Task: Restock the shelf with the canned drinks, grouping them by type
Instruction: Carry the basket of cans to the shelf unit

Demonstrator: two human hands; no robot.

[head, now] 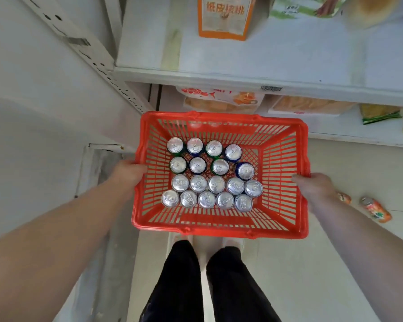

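Note:
A red plastic basket (286,159) hangs in front of me above the floor, held level. Several upright canned drinks (209,175) stand inside it in rows, silver tops up; green and blue sides show on some in the far rows. My left hand (128,173) grips the basket's left rim, thumb inside. On the opposite rim my right hand (312,184) grips the same way. The white shelf (277,56) lies just beyond the basket, with bare board across its front.
An orange carton (223,17) stands at the back of the shelf. Snack packs (221,101) fill the lower shelf. Two orange bottles (375,210) lie on the floor at right. A white upright post (89,54) runs at left. My legs are below the basket.

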